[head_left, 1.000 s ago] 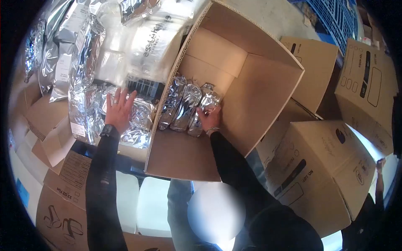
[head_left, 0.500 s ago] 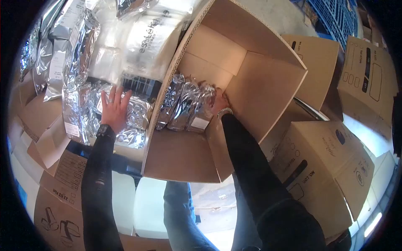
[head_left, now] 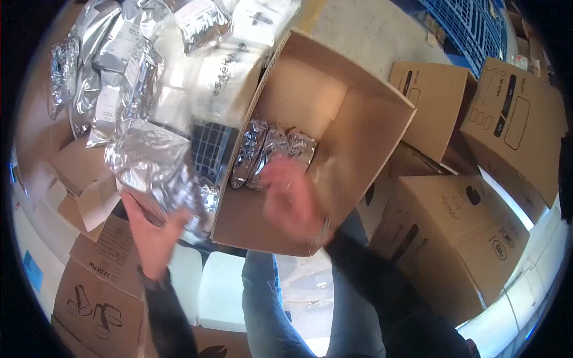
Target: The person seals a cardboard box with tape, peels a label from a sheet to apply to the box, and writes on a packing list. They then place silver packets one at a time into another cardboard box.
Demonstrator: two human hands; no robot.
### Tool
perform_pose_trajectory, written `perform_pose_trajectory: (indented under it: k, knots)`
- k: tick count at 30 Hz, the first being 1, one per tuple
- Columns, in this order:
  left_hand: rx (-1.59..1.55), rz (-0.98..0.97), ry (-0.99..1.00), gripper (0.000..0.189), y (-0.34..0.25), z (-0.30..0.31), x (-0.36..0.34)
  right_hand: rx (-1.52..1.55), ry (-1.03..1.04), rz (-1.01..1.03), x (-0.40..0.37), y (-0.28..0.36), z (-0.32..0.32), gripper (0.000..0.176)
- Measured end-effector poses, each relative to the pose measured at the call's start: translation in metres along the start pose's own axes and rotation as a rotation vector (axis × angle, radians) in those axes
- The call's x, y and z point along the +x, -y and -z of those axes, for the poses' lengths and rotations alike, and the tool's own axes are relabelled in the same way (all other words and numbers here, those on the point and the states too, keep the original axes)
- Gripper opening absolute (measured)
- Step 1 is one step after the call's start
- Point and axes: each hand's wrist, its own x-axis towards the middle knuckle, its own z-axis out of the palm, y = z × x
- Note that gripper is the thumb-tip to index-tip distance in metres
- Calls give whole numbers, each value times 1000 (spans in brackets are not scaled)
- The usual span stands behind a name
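My left hand [head_left: 152, 224] is wrapped round the lower end of a silver foil pouch [head_left: 149, 158], lifted left of the large open cardboard box [head_left: 364, 122]. Over the near part of that box hangs my right hand [head_left: 292, 200], smeared by motion, so its fingers cannot be made out. Several silver foil packets [head_left: 276, 149] stand side by side inside, against the box's left wall. Between the raised pouch and the box lies a dark grid-patterned item [head_left: 212, 146].
Foil pouches [head_left: 116, 53] and clear plastic bags with print [head_left: 224, 83] are piled at the upper left. Closed cardboard boxes [head_left: 453, 232] stand on the right, with a blue mesh crate [head_left: 471, 30] behind. More cardboard [head_left: 95, 286] is at the lower left.
My left hand has taken hold of a foil pouch and raised it. My right hand has drawn back from the packets in the box toward me. The view has shifted slightly.
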Motion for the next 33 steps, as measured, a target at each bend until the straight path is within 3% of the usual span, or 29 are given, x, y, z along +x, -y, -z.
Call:
perform_pose_trajectory:
  k: [2,3,4,5,6,9,11,12,14,15,16,18,19,21,22,24,25,26,28,29,30,31,32,33]
  knots:
    - [36,-80,96,104,-26,-12,-16,47,92,106,-25,46,-24,87]
    - [127,-32,328,116,-44,-18,-20,57,6,123,-30,59,-32,94]
    - [-50,-237,491,111,-46,-35,-10,64,-79,141,-30,66,-35,101]
    - [-330,-117,446,102,-63,-57,-6,264,-249,-7,-25,51,-25,106]
    - [-608,7,398,92,-75,-74,-5,343,-344,-171,-20,52,-6,94]
    - [-86,-106,191,75,-54,-89,3,177,-730,-49,18,7,21,79]
    - [43,-88,156,76,-2,-89,1,110,-991,126,55,-36,13,73]
    - [106,-89,138,76,24,-90,1,13,-1037,96,79,-48,6,75]
    - [227,-129,155,73,58,-98,-10,-367,-994,110,134,-125,0,81]
    - [233,-125,201,71,74,-105,-17,-456,-841,196,161,-153,0,88]
    - [240,-111,247,69,84,-110,-24,-905,-752,-42,203,-195,-1,93]
    - [65,18,313,70,87,-116,-25,-1065,-482,-489,240,-179,1,100]
    - [14,71,337,72,89,-115,-21,-781,-359,-669,246,-124,13,103]
    - [-96,128,353,74,94,-114,-17,-805,-345,-468,245,-163,24,109]
    - [-88,36,379,74,91,-116,-15,-809,-341,-356,248,-191,32,112]
    - [-16,-145,392,72,83,-105,-12,-843,-249,-262,250,-212,48,100]
    - [-79,-103,371,71,91,-97,-5,-832,-204,-245,246,-210,52,94]
    - [-119,-21,272,72,103,-90,12,-817,-175,-221,240,-208,59,88]
    - [175,-214,-123,76,86,-68,82,-819,-199,-121,228,-199,68,77]
    - [520,-343,-325,80,94,-53,122,-864,-277,-43,215,-199,70,73]
    - [630,-512,-487,90,76,-39,159,-964,-362,76,202,-206,76,73]
    - [800,-498,-523,95,78,-27,192,-1069,-460,187,190,-213,81,74]
    - [962,-485,-554,100,83,-13,221,-835,-448,33,163,-166,65,71]
    - [812,-335,-292,99,89,3,241,-604,-432,-121,135,-120,49,67]
